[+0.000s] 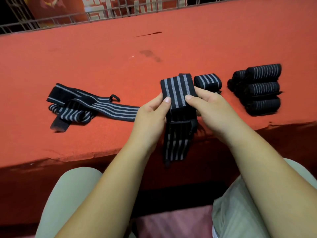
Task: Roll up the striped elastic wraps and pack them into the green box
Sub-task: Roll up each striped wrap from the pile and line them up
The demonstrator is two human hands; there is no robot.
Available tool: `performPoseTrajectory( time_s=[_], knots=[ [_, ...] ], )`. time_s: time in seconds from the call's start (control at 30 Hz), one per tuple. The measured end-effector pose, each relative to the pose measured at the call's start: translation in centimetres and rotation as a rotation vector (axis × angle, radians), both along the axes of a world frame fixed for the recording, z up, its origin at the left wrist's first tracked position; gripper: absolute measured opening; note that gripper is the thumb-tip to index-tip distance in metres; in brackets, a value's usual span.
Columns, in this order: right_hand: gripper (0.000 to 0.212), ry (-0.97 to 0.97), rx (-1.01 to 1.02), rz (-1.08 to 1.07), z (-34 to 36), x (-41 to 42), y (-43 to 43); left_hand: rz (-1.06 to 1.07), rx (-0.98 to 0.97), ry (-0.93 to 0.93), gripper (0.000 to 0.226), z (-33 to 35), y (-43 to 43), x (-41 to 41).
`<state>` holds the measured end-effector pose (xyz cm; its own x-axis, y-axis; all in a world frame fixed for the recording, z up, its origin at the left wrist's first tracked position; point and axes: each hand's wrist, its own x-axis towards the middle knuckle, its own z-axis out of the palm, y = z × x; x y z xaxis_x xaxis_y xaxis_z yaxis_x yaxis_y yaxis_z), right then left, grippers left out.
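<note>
Black grey-striped elastic wrap (175, 93), half rolled, is pinched by left hand (151, 117) and right hand (211, 107) above the red felt table (103, 57)'s near edge, its tail hanging below. Just behind lies one single rolled wrap (207, 81). To the right is a dark pile of rolls (259, 90), at least three, with the rest indistinct. At left are tangled loose wraps (77, 103), perhaps two. Bare felt lies beyond.

Nothing is legible; pale strokes on the red banner (123, 4) behind are perhaps cropped characters.

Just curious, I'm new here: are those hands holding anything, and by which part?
Yes: left hand and right hand both pinch one striped wrap at its upper end, by the side edges.
</note>
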<state>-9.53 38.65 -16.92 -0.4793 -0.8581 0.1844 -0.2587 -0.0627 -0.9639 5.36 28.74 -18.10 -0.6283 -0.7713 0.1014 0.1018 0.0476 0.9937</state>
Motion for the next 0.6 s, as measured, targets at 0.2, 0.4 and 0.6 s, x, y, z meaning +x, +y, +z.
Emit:
performPoseTrajectory(
  time_s=[0.2, 0.4, 0.6],
  knots=[
    [0.03, -0.028, 0.097, -0.251, 0.0, -3.4, 1.2, -0.031, 0.034, -0.097, 0.036, -0.3, 0.3, -5.3],
    [0.024, 0.233, 0.325, -0.455, -0.2, -6.0, 2.4, -0.043, -0.023, -0.235, 0.046, -1.0, 0.5, -10.6],
    [0.037, 0.315, 0.424, -0.542, -1.4, -7.7, 2.1, 0.034, -0.288, -0.533, 0.038, -0.9, 1.1, -12.8]
  ],
)
